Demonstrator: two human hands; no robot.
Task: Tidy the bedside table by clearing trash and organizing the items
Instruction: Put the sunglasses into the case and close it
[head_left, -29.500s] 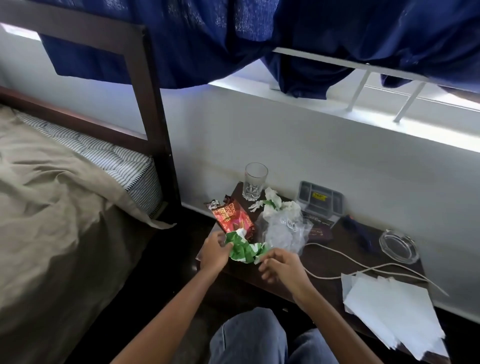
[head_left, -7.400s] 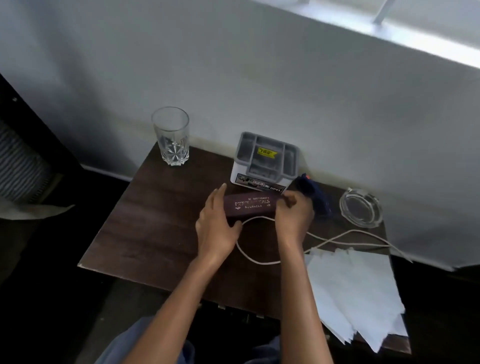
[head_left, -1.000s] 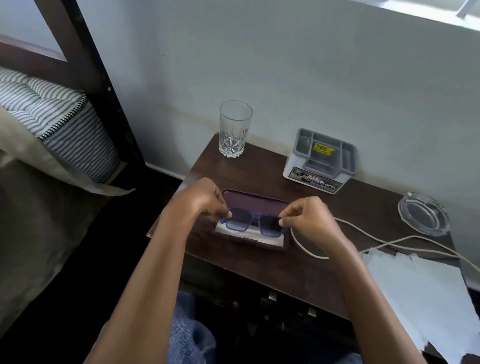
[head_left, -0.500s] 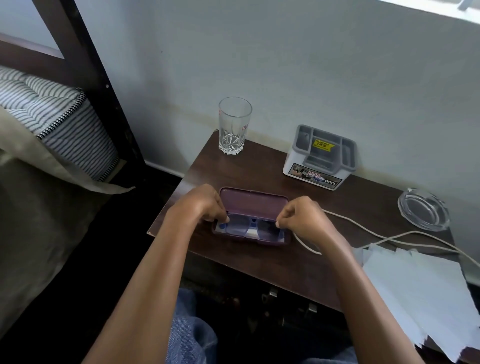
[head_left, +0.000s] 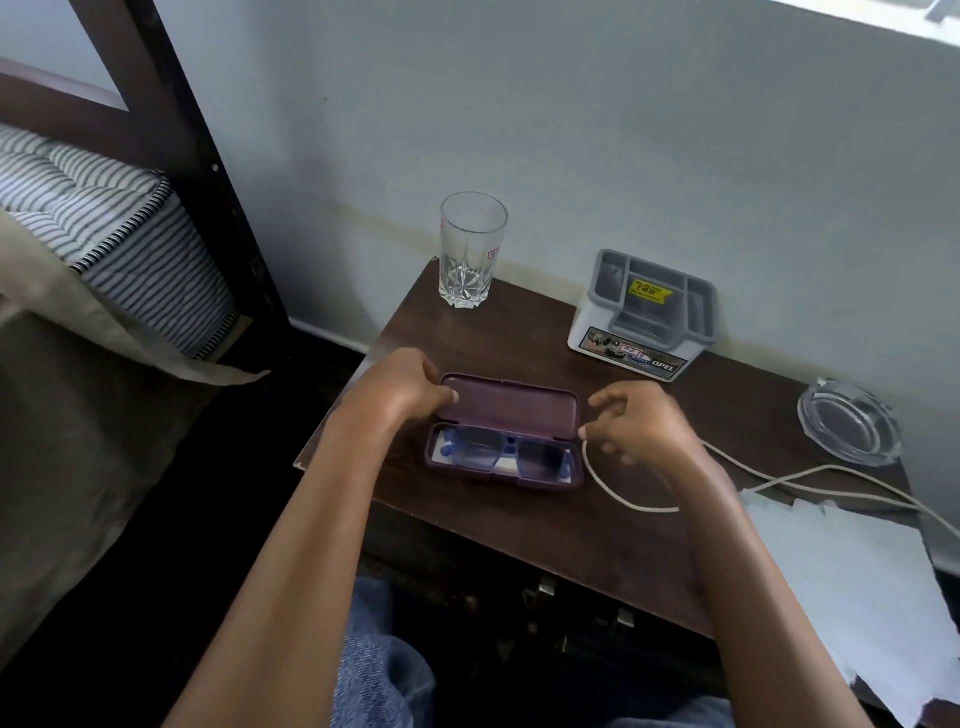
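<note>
A maroon glasses case lies open on the dark wooden bedside table, its lid tilted up toward the wall. Blue-framed glasses lie folded in the lower half on a white cloth. My left hand curls around the left end of the lid, thumb on its inner face. My right hand is at the lid's right end with loosely curled fingers, and only the thumb tip reaches the corner.
A clear drinking glass stands at the back left. A grey-and-white desk organizer sits against the wall, a glass ashtray to the right. A beige cable loops beside the case. White papers overhang the right front corner. The bed lies left.
Both hands set the glasses down into the case and then drew out to the two ends of the lid. Long before, trash wrappers were on the table; they are gone.
</note>
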